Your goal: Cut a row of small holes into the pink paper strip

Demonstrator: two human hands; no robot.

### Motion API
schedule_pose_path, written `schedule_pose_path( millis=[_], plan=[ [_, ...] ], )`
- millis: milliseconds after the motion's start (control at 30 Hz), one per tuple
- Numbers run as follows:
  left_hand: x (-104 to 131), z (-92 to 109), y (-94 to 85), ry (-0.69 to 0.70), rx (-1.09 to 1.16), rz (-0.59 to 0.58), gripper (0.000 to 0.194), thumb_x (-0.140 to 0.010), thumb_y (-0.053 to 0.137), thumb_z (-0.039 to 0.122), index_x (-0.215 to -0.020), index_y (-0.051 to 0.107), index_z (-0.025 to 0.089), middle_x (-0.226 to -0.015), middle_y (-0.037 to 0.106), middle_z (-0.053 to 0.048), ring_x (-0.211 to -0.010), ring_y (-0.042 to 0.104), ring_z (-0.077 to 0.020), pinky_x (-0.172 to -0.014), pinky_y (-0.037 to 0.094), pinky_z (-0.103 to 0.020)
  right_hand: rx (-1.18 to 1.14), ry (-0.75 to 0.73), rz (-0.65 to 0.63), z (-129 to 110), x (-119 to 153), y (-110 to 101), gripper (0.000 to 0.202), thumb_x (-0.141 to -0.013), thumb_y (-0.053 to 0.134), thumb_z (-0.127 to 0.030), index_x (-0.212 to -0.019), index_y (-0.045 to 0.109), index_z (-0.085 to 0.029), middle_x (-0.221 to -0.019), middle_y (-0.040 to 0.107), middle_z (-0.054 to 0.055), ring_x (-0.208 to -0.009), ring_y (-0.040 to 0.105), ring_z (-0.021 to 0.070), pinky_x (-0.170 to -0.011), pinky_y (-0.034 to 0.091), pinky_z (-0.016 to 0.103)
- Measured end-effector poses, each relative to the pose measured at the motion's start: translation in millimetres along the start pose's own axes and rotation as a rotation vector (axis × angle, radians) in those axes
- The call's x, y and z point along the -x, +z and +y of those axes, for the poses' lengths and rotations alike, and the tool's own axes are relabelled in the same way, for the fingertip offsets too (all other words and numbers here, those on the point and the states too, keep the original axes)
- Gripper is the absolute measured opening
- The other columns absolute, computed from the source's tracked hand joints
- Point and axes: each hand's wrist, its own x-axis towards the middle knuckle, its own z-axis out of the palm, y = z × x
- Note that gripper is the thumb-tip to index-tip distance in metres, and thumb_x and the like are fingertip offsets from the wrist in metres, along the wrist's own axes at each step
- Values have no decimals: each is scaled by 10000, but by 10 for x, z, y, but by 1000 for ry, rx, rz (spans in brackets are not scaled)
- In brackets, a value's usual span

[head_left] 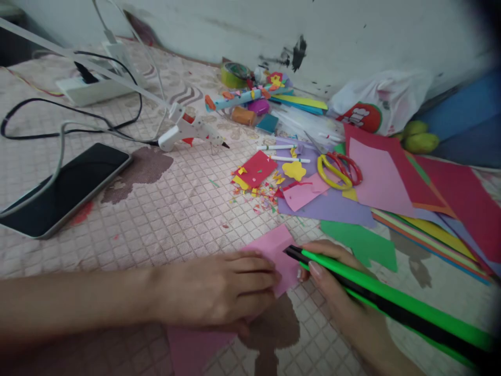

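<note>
My left hand (219,287) lies across a sheet of pink paper (287,240) on the table, its fingers bent together and holding the sheet down. More pink paper (199,347) shows below that hand. Between thumb and fingers, my right hand (344,308) grips a long green and black tool (376,292). Its narrow black tip is over the right part of the pink sheet, and its wide end runs off toward the lower right corner. What kind of tool it is, I cannot tell. A green paper piece (364,243) lies just beyond my right hand.
Scissors (334,172) rest on coloured sheets (391,177) at the right. Paper scraps (256,188) and a yellow cutout (294,170) lie mid-table. A glue gun (191,128), a phone (66,188) and a power strip (94,86) with cables occupy the left. Against the wall sits a plastic bag (385,99).
</note>
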Motion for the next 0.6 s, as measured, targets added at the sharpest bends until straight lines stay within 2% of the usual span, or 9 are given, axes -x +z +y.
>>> schedule_pose_path(
  millis=[133, 267, 400, 600],
  plan=[
    [12, 12, -1, -2, -20, 1, 357, -1009, 423, 321, -1170, 620, 71, -1306, 600, -133, -1284, 498, -226, -1179, 320, -347, 90, -45, 18, -78, -5, -20, 242, -889, 552, -199, -1094, 641, -293, -889, 677, -13, -748, 652, 108, -681, 557, 200],
    [41, -10, -8, -33, -50, 32, 374, -1013, 411, 347, -1189, 612, 84, -1336, 582, -133, -1301, 490, -246, -1156, 355, -390, 151, -158, 25, -170, -33, 7, 179, -835, 567, -144, -965, 661, -223, -857, 704, 13, -729, 682, 122, -613, 556, 205],
    [58, -35, -19, -76, -76, 64, 340, -1016, 415, 317, -1118, 647, 92, -1309, 607, -121, -1263, 531, -225, -1146, 376, -365, 158, -188, 24, -178, -38, 56, 160, -825, 554, -131, -927, 663, -188, -828, 706, 31, -688, 684, 122, -564, 551, 207],
    [49, -61, -21, -59, -58, 61, 324, -1009, 438, 289, -1138, 645, 75, -1293, 618, -122, -1248, 545, -213, -1151, 378, -339, 153, -228, 64, -164, -42, 104, 209, -806, 545, -69, -935, 663, -184, -847, 711, 22, -769, 688, 101, -701, 571, 190]
  ],
)
